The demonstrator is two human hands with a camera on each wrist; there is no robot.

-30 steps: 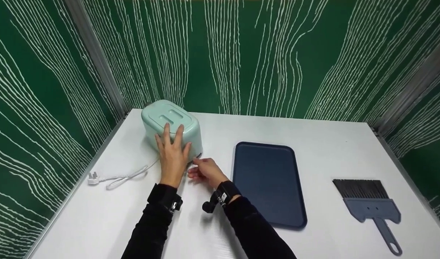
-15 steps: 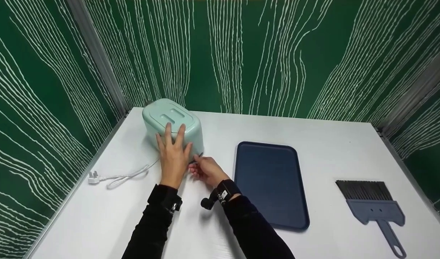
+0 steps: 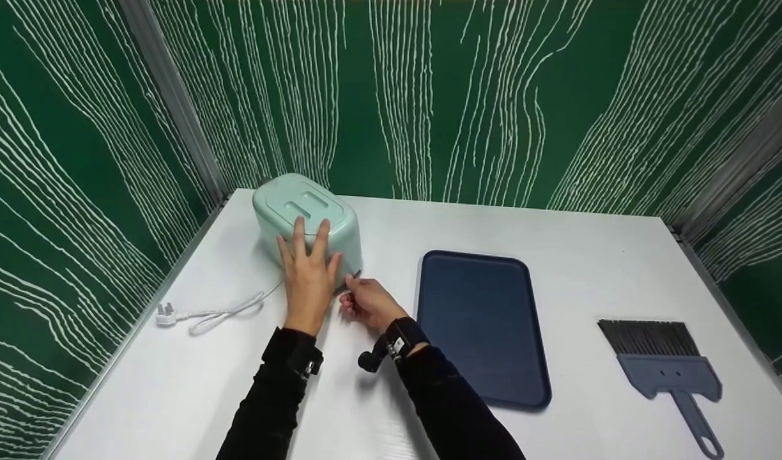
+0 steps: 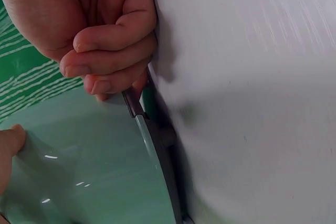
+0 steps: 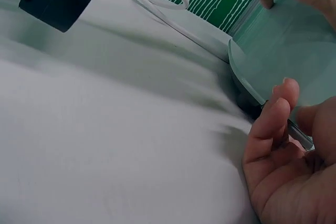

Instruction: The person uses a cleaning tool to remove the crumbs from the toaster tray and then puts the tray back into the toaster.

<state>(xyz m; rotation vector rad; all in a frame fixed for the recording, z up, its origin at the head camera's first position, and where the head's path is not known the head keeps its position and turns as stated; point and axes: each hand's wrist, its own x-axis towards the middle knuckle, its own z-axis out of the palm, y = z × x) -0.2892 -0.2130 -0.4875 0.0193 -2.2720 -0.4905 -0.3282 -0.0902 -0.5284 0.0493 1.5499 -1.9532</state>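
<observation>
Toaster: mint green, upright on the bench [image 3: 595, 268], near its far-left corner, one end turned toward the near edge [image 3: 345, 241]
Left hand: fingers spread, not gripping; fingertips on the toaster's lid, thumb against the end face [image 3: 306, 284]
Right hand: fingers curled, pinching a thin dark strip [image 5: 301, 136] at the toaster's base, lower corner of that end [image 3: 373, 303]
Cord: white, looped, runs from the toaster toward the bench's left edge [image 3: 228, 313]
Plug: pins up, near the left edge [image 3: 166, 316]
Tray: navy, flat, mid-bench, right of the toaster and apart from it; right forearm crosses above its near-left corner [image 3: 483, 319]
Brush: grey-blue, black bristles to the far edge, handle toward the near-right corner [image 3: 671, 370]
</observation>
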